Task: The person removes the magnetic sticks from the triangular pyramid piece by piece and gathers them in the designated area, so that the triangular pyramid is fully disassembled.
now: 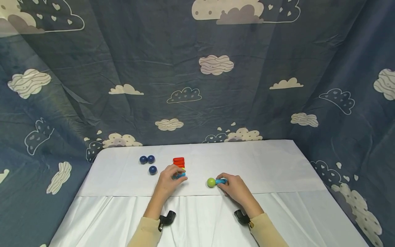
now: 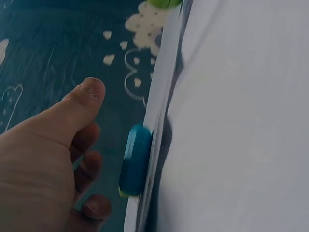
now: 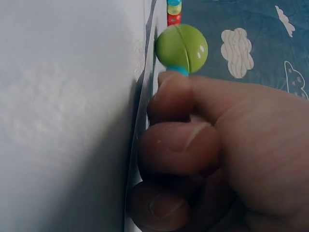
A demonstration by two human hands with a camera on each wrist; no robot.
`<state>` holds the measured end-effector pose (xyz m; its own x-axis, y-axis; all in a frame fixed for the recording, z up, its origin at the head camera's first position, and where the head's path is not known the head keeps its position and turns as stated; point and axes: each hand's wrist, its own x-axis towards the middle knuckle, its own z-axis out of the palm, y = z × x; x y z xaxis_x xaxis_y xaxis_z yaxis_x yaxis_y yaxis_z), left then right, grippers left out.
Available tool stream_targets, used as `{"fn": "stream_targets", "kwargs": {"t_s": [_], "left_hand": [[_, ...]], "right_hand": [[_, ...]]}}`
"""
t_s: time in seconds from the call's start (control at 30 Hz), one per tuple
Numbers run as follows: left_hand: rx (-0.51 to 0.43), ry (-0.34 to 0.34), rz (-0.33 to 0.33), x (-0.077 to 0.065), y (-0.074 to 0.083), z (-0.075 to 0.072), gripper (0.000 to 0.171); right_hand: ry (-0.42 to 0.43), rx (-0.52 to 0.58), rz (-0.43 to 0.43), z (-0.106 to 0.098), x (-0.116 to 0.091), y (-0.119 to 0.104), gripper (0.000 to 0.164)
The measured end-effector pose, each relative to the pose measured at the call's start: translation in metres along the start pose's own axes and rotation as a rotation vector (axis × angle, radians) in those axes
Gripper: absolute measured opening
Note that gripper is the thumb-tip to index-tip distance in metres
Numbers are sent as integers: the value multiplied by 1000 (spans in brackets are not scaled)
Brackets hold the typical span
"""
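Observation:
My right hand [image 1: 236, 187] pinches a blue stick [image 1: 221, 181] between thumb and fingertips, low over the white table. At the stick's left end is a green ball [image 1: 211, 182], seen larger past the fingertips in the right wrist view. My left hand [image 1: 168, 179] hovers at another blue stick [image 1: 182, 175], thumb and fingers spread around it. In the left wrist view this blue stick [image 2: 135, 162] lies on the cloth, apart from the thumb. Just behind it are a yellow stick [image 1: 183, 168] and red sticks [image 1: 178, 160] in a row, partly covered by the left hand.
Several dark blue balls [image 1: 152, 170] rest at the back left of the white-covered table [image 1: 262, 161]. A dark curtain [image 1: 185, 75] with cloud prints hangs behind and along the sides. A fold seam crosses the cloth in front of the hands.

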<state>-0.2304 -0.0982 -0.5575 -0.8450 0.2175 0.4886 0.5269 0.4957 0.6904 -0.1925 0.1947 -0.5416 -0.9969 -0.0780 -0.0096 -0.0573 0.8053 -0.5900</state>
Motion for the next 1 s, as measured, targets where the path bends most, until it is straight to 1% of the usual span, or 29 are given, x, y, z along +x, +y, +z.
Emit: {"fn": "stream_targets", "kwargs": {"t_s": [0.17, 0.23, 0.33, 0.4, 0.6, 0.77, 0.87, 1.0], "left_hand": [[-34, -161, -25, -2, 10, 14, 28], [-45, -214, -36, -2, 15, 18, 30], [-56, -268, -48, -3, 19, 24, 33], [-69, -292, -55, -3, 22, 26, 34], [-90, -343, -63, -5, 27, 30, 36], [-81, -350, -51, -6, 30, 30, 35], [-81, -350, -43, -6, 30, 30, 32], [-95, -355, -77, -7, 29, 30, 30]], "right_hand": [[-10, 21, -4, 1, -3, -6, 20], [-7, 20, -13, 2, -4, -8, 20], [-3, 6, -27, 5, -4, -10, 21], [-3, -7, -42, 7, -4, -12, 21], [-6, -51, -90, 10, -4, -16, 21], [10, -89, -125, 10, -4, -17, 20], [13, -87, -133, 10, -5, -17, 20], [29, -72, -131, 11, -4, -15, 20]]}}
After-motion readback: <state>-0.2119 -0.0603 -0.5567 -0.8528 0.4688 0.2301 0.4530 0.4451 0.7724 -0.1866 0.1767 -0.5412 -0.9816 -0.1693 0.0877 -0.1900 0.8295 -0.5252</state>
